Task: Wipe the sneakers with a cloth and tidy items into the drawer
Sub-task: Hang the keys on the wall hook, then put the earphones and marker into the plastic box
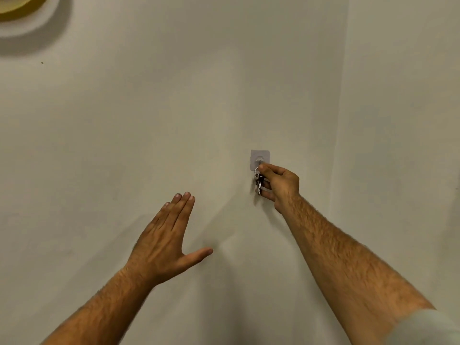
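head view, facing a plain pale wall [149, 108]. the right hand [280, 184] reaches up and forward to a small square adhesive hook [260, 159] stuck to the wall right of centre. its thumb and forefinger are curled together in a pinch at the ring of a bunch of keys [258, 182], just below the hook's metal peg; the remaining fingers curl loosely beneath, behind the hanging keys. the ring sits at the peg, but it cannot be told whether it is looped over the peg or merely held against it. the keys hang straight down from the ring, close against the wall, and throw a soft shadow to their left.

the left hand [165, 241] is spread flat, back toward the camera, the four fingers straight and held side by side, pointing up and slightly right, the thumb splayed out to the right. it holds nothing. whether the palm touches the wall or hovers just off it cannot be told; a faint shadow lies beside the thumb. the two hands are well apart, the left lower and nearer the viewer.

both forearms are bare; a pale sleeve [423, 327] shows at the lower right corner. a yellowish round object [15, 5], cut off by the frame, sits at the upper left corner with a curved shadow below it. a vertical edge in the wall runs down the right side.
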